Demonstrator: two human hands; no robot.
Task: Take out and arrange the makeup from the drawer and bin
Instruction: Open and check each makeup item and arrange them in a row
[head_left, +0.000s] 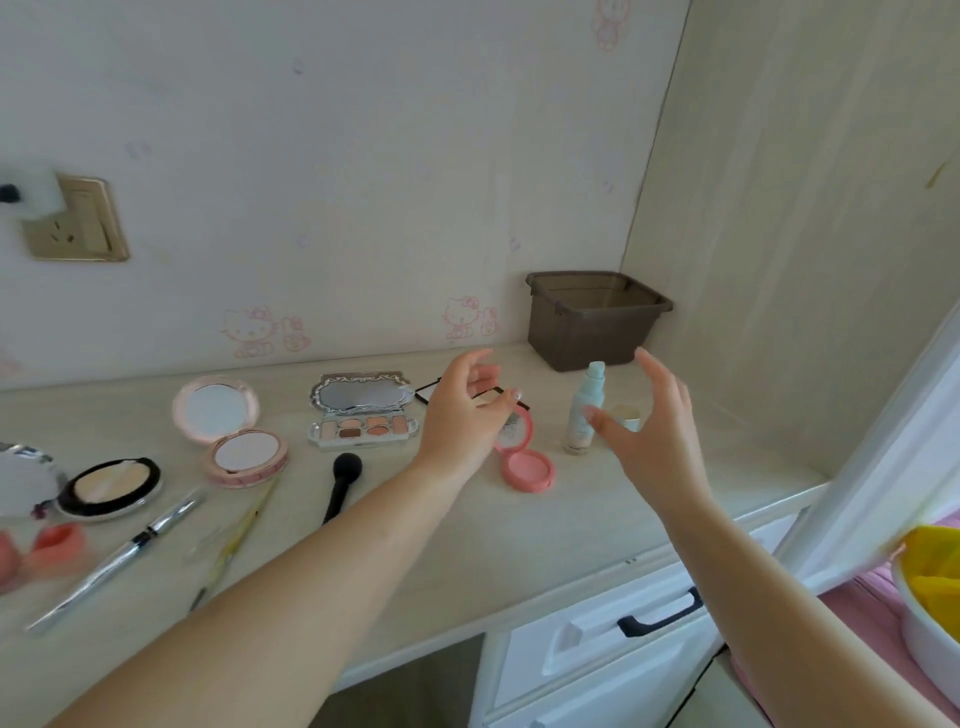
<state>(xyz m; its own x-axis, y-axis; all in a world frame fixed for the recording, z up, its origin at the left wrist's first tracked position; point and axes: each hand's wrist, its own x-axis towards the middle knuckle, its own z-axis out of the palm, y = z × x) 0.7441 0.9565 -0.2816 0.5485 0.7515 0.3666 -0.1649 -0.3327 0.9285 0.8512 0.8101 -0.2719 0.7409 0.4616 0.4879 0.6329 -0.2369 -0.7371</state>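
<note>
Makeup lies spread on a pale wooden desk (467, 540). My left hand (462, 415) hovers open just above an open coral blush compact (524, 457), holding nothing. To its right my right hand (649, 436) is open with spread fingers, in front of a mint pump bottle (584, 410) and a small cream jar (626, 414). Further left are an open eyeshadow palette (363, 415), a pink powder compact (234, 431), a black-rimmed compact (109, 488) and a black brush (340, 486). The brown bin (592, 322) stands in the back corner.
A silver pen-like tube (119, 556) and thin brushes (239, 535) lie near the front edge. Coral sponges (52, 551) sit at far left. White drawers with a black handle (660, 616) are below the desk. A cabinet wall (805, 234) rises right; a socket (78, 218) is on the wall.
</note>
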